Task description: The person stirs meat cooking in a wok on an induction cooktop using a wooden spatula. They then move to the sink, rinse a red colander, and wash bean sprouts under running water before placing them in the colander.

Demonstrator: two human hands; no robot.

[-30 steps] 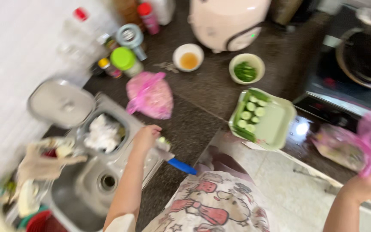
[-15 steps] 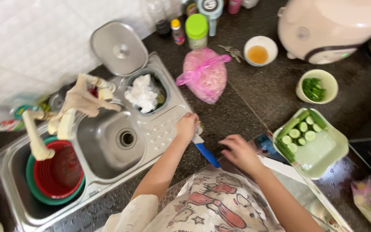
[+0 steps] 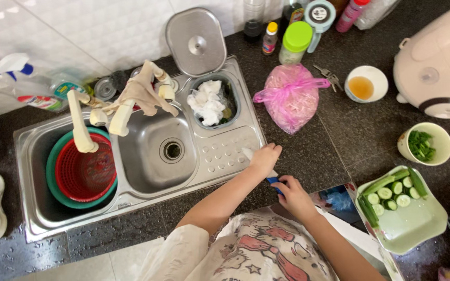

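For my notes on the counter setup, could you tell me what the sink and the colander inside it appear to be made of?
The sink looks like brushed stainless steel: grey, with soft reflections and pressed dimples on its drainer. The red colander seems to be plastic, judging by its uniform bright colour and fine moulded mesh; it sits in a green basin, probably plastic too.

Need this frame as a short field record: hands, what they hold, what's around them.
left hand: at the sink's edge, over a pale blade-like tip; grip unclear
right hand: on a blue handle
tool: seems to be a knife, mostly hidden
sink contents: red colander in a green basin
counter: pink bag, bowl of chopped greens, green tray of sliced cucumber
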